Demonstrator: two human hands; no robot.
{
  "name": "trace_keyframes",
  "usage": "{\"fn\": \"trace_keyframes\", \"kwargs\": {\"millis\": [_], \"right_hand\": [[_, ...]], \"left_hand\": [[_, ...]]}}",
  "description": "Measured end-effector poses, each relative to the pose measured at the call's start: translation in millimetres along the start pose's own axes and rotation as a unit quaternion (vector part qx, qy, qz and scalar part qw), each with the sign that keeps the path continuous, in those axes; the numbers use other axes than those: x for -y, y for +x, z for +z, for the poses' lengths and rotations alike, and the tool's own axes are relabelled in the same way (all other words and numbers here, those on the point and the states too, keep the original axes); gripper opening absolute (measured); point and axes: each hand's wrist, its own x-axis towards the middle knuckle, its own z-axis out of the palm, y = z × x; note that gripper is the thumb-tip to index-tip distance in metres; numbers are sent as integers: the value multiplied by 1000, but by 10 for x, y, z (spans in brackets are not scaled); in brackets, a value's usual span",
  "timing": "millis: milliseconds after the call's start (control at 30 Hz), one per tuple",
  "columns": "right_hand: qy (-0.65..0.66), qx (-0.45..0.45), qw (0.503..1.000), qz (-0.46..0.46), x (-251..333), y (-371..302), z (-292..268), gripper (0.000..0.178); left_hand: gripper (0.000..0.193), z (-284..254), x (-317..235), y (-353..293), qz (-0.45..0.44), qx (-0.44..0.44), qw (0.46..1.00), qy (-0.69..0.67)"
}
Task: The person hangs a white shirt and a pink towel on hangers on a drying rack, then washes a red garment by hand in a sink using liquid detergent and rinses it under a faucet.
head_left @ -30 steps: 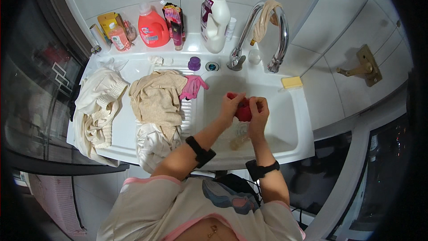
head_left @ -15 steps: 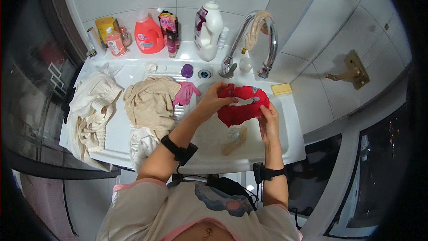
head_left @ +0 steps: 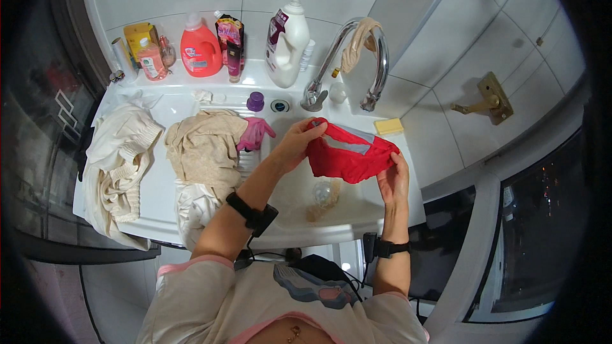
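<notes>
A pair of red underpants (head_left: 347,162) with a grey inner lining is stretched out over the sink basin (head_left: 290,213). My left hand (head_left: 299,143) pinches its left end, thumb on top. At the other end my right hand (head_left: 394,178) grips the edge between thumb and fingers. Below the underpants, a clear round thing and a tan sheer patch (head_left: 324,204) show at the bottom of the basin; I cannot make out exactly what they are. The chrome faucet (head_left: 382,57) arches behind, with a beige cloth (head_left: 360,43) draped over it.
Left of the basin lie a cream knit garment (head_left: 121,165), a beige garment (head_left: 207,150), a white cloth (head_left: 196,210) and a pink cloth (head_left: 256,134). Along the back stand a red jug (head_left: 201,51), a white jug (head_left: 287,48) and smaller bottles. Yellow soap (head_left: 389,127) rests beside the basin.
The underpants have gone from bunched to spread wider and flatter between my hands. My right hand has shifted slightly right and down. The whole view has moved a little.
</notes>
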Motion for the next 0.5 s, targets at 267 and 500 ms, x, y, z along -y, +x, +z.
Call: {"fn": "trace_keyframes", "kwargs": {"millis": [267, 500], "right_hand": [[105, -21, 992, 67, 16, -54, -8, 23], [-240, -83, 967, 3, -323, -8, -315, 30]], "left_hand": [[30, -45, 70, -13, 78, 38, 967, 239], [31, 355, 11, 15, 30, 66, 996, 42]]}}
